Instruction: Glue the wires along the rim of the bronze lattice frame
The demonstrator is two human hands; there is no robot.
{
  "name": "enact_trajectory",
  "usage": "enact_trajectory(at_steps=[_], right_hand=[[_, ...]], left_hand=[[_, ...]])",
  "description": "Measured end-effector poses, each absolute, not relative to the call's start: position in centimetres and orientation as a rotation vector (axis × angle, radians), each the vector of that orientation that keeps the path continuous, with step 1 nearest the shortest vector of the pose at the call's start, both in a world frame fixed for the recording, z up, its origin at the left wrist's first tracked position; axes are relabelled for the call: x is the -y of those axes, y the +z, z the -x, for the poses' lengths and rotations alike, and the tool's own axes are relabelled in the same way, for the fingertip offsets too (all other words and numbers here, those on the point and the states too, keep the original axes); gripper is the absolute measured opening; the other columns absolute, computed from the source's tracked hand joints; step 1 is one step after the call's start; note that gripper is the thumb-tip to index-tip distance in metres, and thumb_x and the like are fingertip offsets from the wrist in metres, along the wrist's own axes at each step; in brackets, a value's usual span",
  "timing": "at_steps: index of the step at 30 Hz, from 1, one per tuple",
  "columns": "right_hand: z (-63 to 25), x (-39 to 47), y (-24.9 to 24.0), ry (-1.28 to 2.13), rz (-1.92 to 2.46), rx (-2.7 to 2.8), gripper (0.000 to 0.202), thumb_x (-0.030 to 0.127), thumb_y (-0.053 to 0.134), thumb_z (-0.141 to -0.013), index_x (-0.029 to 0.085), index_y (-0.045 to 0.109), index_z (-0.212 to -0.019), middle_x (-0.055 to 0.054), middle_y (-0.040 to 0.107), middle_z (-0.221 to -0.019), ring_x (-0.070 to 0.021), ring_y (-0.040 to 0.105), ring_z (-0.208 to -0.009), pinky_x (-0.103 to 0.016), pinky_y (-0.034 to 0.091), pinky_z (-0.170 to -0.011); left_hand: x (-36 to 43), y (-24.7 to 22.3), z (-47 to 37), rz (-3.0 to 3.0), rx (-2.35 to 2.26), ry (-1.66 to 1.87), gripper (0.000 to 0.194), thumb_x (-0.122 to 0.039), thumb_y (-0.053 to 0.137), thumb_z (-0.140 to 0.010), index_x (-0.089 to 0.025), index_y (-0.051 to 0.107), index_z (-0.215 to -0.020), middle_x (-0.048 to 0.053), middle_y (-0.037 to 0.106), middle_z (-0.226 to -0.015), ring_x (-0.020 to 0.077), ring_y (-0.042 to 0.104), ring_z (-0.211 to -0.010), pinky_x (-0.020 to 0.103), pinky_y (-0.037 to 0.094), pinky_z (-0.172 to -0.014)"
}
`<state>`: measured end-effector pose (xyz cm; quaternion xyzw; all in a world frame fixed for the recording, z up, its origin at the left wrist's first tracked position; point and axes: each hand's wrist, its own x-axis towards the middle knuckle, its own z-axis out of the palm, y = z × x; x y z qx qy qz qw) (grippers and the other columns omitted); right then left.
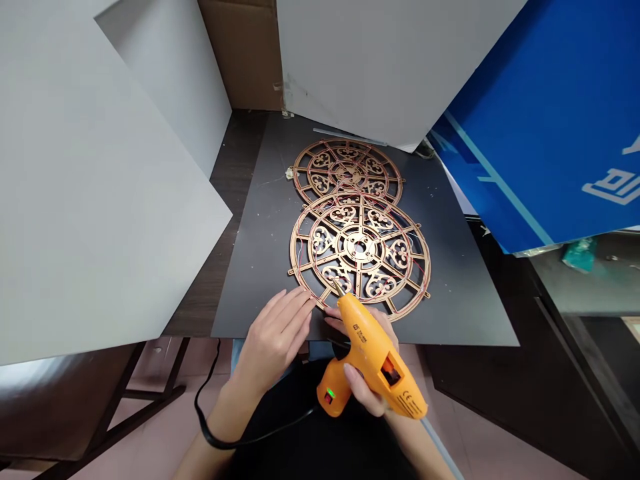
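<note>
While an orange plastic glue gun (pixel 373 350) was held clasped in the right hand (pixel 369 393), its pointed metal nozzle (pixel 339 288) was aimed over the near rim of a round, openwork, tan wooden wheel (pixel 370 248) traced with thin red lines. This wheel was laid flat on a dark grey rectangular board (pixel 255 280), partly overlapping a similar tan wooden wheel behind it (pixel 349 175). The fingers of the left hand (pixel 275 337) were held together, stretched toward the same rim and seemingly rested on it; whether anything was pinched there could not be told. For a neat result, the nozzle was best kept low and steady over the chosen spot, the trigger squeezed lightly, and the left fingertips kept clear of the tip, which was probably hot, since the green switch light (pixel 331 394) was lit. Slack was also best left in the black power cord (pixel 200 407), looped below the left forearm. Most right fingers were hidden by the gun, so the trigger's pressure could not be judged. Contact between nozzle and wood was unclear, no glue could be made out, and both forearms were cut off below.
</note>
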<state>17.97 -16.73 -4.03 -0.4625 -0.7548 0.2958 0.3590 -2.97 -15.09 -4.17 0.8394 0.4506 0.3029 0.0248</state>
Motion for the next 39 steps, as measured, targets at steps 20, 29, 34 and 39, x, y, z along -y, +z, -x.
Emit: enact_trajectory(at_steps=[20,29,34,39], right_hand=[[-17.6,12.9,-2.7,1.421,1.163,1.547,0.040,0.050,0.052,-0.093,0.038,0.053,-0.131,-0.001,0.058,-0.135,-0.0246,0.050,-0.133,-0.048,0.033,-0.121],[-17.7,11.9,-2.0,1.356,1.109,1.634,0.041,0.047,0.054,-0.092,0.033,0.055,-0.131,-0.003,0.062,-0.132,-0.0278,0.055,-0.127,-0.052,0.039,-0.116],[-18.2,11.0,-1.8,1.396,1.054,1.714,0.042,0.048,0.054,-0.091,0.033,0.055,-0.130,-0.005,0.064,-0.128,-0.0288,0.059,-0.123,-0.053,0.046,-0.110],[-18.4,8.9,0.0,1.382,0.857,1.783,0.046,0.049,0.053,-0.089,0.029,0.055,-0.130,-0.007,0.064,-0.127,-0.0279,0.062,-0.118,-0.048,0.052,-0.103]], left_hand=[[12.5,-3.3,3.9,-2.594,-1.361,0.621,0.038,-0.034,0.051,-0.094,-0.023,0.052,-0.130,0.014,0.045,-0.146,0.0286,0.044,-0.137,0.057,0.038,-0.112],[12.6,-3.4,3.9,-2.583,-1.369,0.608,0.040,-0.034,0.051,-0.095,-0.023,0.049,-0.133,0.015,0.043,-0.147,0.0283,0.042,-0.137,0.057,0.037,-0.114],[12.7,-3.4,3.8,-2.585,-1.370,0.598,0.041,-0.039,0.055,-0.093,-0.027,0.051,-0.132,0.013,0.042,-0.147,0.0290,0.042,-0.137,0.058,0.035,-0.114],[12.6,-3.4,3.6,-2.578,-1.399,0.568,0.046,-0.040,0.056,-0.092,-0.028,0.049,-0.136,0.014,0.043,-0.146,0.0302,0.043,-0.137,0.058,0.036,-0.113]])
